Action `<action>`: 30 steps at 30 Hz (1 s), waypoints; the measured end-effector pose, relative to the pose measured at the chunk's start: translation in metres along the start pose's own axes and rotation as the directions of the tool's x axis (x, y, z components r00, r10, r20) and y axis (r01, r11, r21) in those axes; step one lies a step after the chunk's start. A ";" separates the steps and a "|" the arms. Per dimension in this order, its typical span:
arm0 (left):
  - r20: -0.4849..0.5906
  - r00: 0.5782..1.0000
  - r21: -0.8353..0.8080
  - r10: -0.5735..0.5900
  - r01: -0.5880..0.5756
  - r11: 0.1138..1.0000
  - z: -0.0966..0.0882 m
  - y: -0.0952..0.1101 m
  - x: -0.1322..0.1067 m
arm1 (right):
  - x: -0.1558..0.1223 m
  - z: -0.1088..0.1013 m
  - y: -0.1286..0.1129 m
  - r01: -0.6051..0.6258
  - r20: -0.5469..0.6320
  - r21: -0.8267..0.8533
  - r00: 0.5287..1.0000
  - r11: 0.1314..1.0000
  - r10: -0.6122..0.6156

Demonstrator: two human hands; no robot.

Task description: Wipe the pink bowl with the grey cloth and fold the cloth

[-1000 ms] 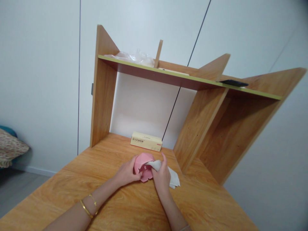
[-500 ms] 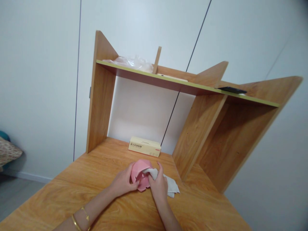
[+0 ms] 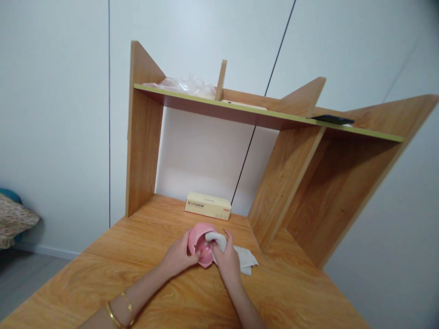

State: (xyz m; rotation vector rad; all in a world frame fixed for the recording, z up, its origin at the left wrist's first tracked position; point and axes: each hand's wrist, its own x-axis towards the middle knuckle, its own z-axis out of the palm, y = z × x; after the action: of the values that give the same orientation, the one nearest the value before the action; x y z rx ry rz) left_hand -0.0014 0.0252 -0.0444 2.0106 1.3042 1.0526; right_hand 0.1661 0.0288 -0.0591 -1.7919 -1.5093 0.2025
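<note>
A small pink bowl (image 3: 199, 238) is tipped on its side on the wooden desk (image 3: 164, 292), its opening turned toward me. My left hand (image 3: 178, 257) grips its left rim with curled fingers. My right hand (image 3: 226, 260) is closed on a white cloth (image 3: 244, 259) and presses a bunched part of it into the bowl's mouth. The cloth's loose end trails to the right on the desk.
A cream box (image 3: 207, 205) lies at the back of the desk under the shelf (image 3: 240, 110). Crumpled clear plastic (image 3: 185, 84) and a dark flat object (image 3: 332, 119) rest on the shelf. A wooden divider (image 3: 281, 187) stands right of the hands. A patterned cushion (image 3: 15, 219) is far left.
My right hand has shifted the bunched cloth a little inside the bowl's mouth. The left hand keeps its grip on the bowl. The camera view has shifted slightly.
</note>
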 end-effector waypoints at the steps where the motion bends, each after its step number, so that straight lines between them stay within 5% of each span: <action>1: -0.004 1.000 0.005 -0.002 0.002 1.000 0.000 0.000 0.000 | 0.000 0.002 0.001 -0.022 0.035 0.019 0.999 1.000 0.021; 4: -0.019 1.000 0.018 -0.001 0.001 1.000 0.000 0.000 0.000 | 0.001 0.002 0.001 -0.022 0.038 0.006 0.999 1.000 0.022; 10: -0.014 1.000 0.094 -0.014 0.015 0.995 -0.004 0.006 -0.003 | -0.003 -0.017 -0.012 0.094 -0.153 -0.184 0.980 0.978 -0.123; 14: -0.035 0.999 0.120 -0.023 0.027 0.992 -0.005 0.009 -0.004 | -0.003 -0.017 -0.013 0.083 -0.114 -0.164 0.988 0.983 -0.102; 19: -0.051 0.997 0.155 -0.050 0.057 0.986 -0.003 0.011 -0.005 | 0.002 -0.002 -0.001 -0.020 0.034 0.063 0.999 0.998 0.017; 23: -0.061 0.996 0.152 -0.060 0.069 0.986 -0.003 0.011 -0.006 | 0.003 0.001 0.004 0.018 -0.034 0.329 0.999 0.944 -0.007; 30: -0.048 0.997 0.133 -0.058 0.064 0.989 -0.003 0.011 -0.007 | 0.002 -0.007 0.002 0.140 -0.133 0.195 0.984 0.971 -0.115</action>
State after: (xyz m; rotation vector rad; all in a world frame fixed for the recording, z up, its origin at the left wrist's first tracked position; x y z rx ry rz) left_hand 0.0003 0.0142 -0.0369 2.0410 1.4866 1.0104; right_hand 0.1721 0.0274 -0.0542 -1.5135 -1.4566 0.1753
